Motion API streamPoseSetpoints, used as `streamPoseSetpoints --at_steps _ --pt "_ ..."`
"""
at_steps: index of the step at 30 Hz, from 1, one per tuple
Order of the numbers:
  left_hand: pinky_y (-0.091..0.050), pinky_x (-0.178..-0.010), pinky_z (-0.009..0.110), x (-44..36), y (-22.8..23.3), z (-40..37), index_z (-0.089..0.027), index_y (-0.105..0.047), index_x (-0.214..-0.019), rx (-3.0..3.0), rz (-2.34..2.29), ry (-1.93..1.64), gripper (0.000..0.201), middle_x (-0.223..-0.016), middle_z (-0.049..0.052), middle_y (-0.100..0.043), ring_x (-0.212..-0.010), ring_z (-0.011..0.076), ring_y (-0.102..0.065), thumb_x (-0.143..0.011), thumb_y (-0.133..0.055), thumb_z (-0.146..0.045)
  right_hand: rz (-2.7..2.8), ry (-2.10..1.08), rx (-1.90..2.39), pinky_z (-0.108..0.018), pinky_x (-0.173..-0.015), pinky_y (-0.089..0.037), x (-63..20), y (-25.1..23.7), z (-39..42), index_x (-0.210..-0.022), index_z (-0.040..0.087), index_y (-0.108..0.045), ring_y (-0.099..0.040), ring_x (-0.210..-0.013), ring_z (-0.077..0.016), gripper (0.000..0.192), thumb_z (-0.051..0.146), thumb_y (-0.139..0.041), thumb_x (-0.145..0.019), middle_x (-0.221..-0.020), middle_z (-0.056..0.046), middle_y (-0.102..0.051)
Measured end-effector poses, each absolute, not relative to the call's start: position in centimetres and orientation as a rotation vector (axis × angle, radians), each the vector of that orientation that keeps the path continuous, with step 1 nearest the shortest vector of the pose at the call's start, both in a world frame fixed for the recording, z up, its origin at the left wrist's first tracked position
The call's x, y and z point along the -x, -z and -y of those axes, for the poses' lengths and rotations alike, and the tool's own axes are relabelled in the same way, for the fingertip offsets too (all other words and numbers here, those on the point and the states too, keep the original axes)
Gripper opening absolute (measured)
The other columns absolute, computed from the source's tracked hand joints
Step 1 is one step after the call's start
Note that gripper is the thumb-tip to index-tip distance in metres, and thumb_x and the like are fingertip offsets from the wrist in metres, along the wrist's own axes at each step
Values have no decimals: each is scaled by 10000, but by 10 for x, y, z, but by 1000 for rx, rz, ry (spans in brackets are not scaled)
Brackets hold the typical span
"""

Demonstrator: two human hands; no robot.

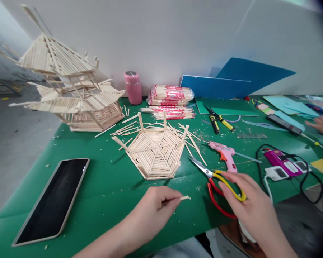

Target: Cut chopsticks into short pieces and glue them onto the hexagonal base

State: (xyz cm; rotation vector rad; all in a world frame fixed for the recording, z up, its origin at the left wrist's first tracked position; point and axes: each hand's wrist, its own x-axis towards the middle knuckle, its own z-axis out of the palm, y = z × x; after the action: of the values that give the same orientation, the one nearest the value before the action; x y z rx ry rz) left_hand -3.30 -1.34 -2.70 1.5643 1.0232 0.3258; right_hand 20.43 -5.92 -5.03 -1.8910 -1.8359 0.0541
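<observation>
A short pale wooden stick (177, 199) is being pinched between thumb and fingertips of the left hand (153, 208), low over the near edge of the green table mat (107, 186), its free end pointing right. The yellow-and-red-handled scissors (218, 182) are being touched by the right hand (247, 204), whose fingers are lying spread over the yellow loop (not yet threaded through it, as far as can be seen); the blades are resting on the mat, pointing far-left. For a clean cut, the stick is best being held close to the cut line and square to the blades, with the fingers fully seated in the loops first.

Just beyond, a hexagonal tray of glued pale sticks (154, 152) is sitting at the middle of the mat, with loose sticks (123, 127) scattered behind it. A pink glue gun (226, 154) is lying to its right. A tiered pagoda model of sticks (70, 86) is standing at the far left, a dark tablet (54, 200) at the near left. Wrapped chopstick bundles (171, 100) with red print are being kept by the wall; the print cannot be read. Another person's hand (321, 125) is showing at the far right.
</observation>
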Motion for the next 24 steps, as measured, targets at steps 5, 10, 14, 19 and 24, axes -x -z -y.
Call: streamPoseSetpoints --at_steps 5,10,14,19,24 --pt "-349 -539 205 32 30 22 -145 -588 -598 -1774 -1091 -276 266 -612 2 -519 -584 121 -481 -790 -402 -148 2209 -581 1302 -266 -664 -463 -146 37 58 -1011 211 -600 -557 -776 -155 221 149 -483 -833 -852 -52 -593" --pt "-320 -508 193 45 32 26 -151 -532 -538 -1835 -1129 -252 254 -570 -17 -462 -549 109 -449 -761 -414 -116 2333 -629 1261 -268 -602 -417 -130 42 52 -912 209 -635 -523 -700 -150 180 185 -466 -855 -770 -40 -593" --pt "-314 -519 203 58 33 28 -157 -611 -599 -1769 -1173 -308 256 -564 -19 -460 -546 109 -437 -779 -429 -163 2379 -671 1259 -273 -623 -410 -131 44 47 -892 203 -618 -524 -716 -153 158 178 -467 -853 -779 -36 -589" --pt "-282 -465 200 61 44 31 -131 -642 -677 -1193 -1217 -473 179 -536 -27 -478 -493 86 -382 -723 -558 -282 2297 -796 1287 -267 -630 -431 -133 48 46 -879 192 -572 -534 -730 -149 147 145 -435 -855 -812 -43 -575" --pt "-288 -427 199 52 56 33 -105 -670 -715 -715 -1181 -658 307 -514 -2 -559 -421 63 -378 -643 -671 -403 2160 -818 1306 -249 -635 -448 -130 55 46 -882 193 -565 -555 -729 -138 143 131 -442 -843 -801 -35 -573"
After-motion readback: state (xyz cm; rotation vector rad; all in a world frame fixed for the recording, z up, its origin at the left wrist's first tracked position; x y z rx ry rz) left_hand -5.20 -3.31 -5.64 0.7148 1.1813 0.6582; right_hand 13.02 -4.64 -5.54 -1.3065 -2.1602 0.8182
